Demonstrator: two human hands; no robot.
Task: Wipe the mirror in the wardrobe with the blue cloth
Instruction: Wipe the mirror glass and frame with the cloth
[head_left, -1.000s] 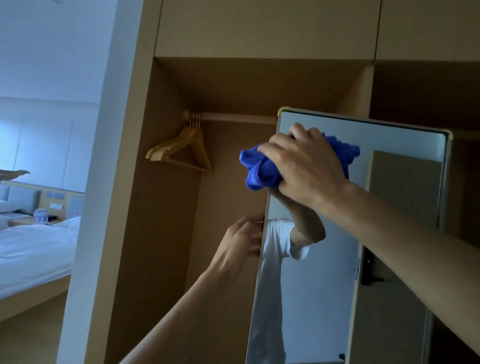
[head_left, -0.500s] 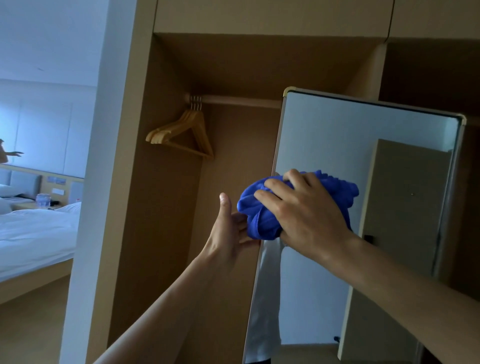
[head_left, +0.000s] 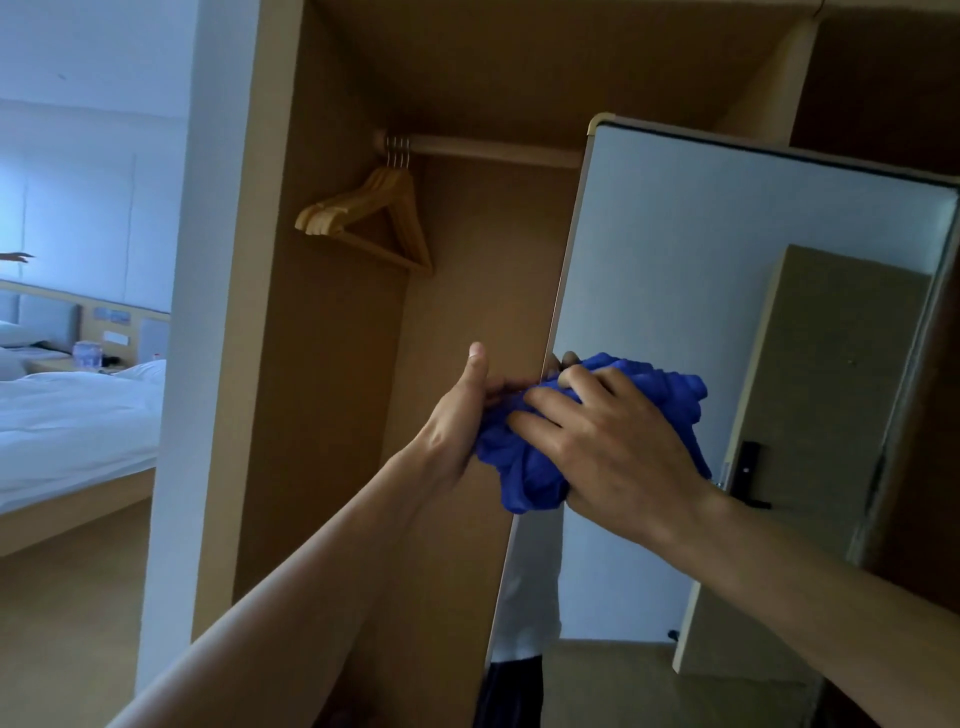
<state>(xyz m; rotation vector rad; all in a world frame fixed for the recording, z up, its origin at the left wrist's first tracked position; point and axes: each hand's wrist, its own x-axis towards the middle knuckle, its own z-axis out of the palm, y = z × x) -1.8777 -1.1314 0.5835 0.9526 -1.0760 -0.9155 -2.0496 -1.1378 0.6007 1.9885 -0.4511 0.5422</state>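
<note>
A tall framed mirror (head_left: 701, 270) stands swung out from the open wardrobe (head_left: 332, 364), reflecting a pale wall and a door. My right hand (head_left: 608, 447) grips a bunched blue cloth (head_left: 670, 395) and presses it against the glass near the mirror's left edge, about mid-height. My left hand (head_left: 457, 421) holds that left edge, thumb pointing up, with its fingers behind the cloth and hidden.
Wooden hangers (head_left: 374, 218) hang from the rail (head_left: 488, 150) inside the wardrobe. A bed with white sheets (head_left: 72, 415) lies at the left past the wardrobe's side panel. Another person's hand (head_left: 15, 256) shows at the far left edge.
My right hand has carried the cloth down the glass from the upper left corner to mid-height. My left hand stays at the mirror's left edge, and its thumb now points up.
</note>
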